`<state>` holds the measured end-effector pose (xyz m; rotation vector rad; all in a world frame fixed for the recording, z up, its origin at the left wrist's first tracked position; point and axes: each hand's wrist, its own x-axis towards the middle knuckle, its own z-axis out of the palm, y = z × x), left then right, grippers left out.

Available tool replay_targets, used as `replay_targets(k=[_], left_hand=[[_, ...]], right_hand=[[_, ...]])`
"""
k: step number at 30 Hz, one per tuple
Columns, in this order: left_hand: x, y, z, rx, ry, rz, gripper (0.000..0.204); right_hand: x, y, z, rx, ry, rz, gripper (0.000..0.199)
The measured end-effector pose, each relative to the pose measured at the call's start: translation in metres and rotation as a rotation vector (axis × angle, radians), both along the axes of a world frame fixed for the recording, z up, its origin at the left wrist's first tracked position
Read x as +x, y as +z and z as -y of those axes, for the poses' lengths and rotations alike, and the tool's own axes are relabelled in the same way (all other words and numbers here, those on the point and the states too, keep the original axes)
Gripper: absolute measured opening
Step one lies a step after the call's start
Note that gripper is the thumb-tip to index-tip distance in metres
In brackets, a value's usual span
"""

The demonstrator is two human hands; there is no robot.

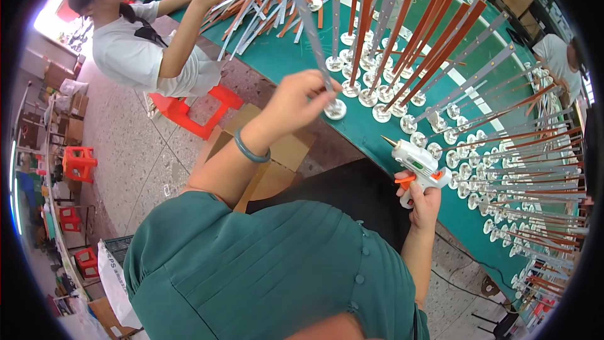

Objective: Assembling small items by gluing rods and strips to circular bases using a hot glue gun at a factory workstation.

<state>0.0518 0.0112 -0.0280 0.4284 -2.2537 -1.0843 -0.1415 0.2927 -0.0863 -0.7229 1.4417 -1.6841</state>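
Observation:
My left hand (pixel 299 102), a bangle on its wrist, pinches a tall grey strip (pixel 313 34) low down. The strip's foot meets a round white base (pixel 335 111) at the table's near edge; whether the two are joined I cannot tell. In my right hand (pixel 423 200) is a white hot glue gun (pixel 416 158) with an orange trigger. Its metal nozzle points up and left, over the table edge and apart from the bases. Just beyond both hands stand many upright strips (pixel 362 22), grey and reddish-brown, on similar round bases (pixel 382 112).
Rows of strips on bases fill the right of the green table (pixel 277 56). A heap of loose strips (pixel 264 9) lies at its far left, by a person (pixel 135 41) in white. Below the edge are an open cardboard box (pixel 286 151) and a red stool (pixel 195 113).

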Motion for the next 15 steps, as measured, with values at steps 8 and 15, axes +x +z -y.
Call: replay_targets(k=[8,15], left_hand=[[0.021,0.032,0.017,0.508,0.065,-0.167,0.020],[0.020,0.051,-0.005,0.511,-0.027,-0.161,0.019]], right_hand=[[-0.002,-0.003,-0.002,-0.056,-0.002,0.007,0.046],[-0.002,-0.004,0.000,-0.088,-0.011,0.014,0.047]])
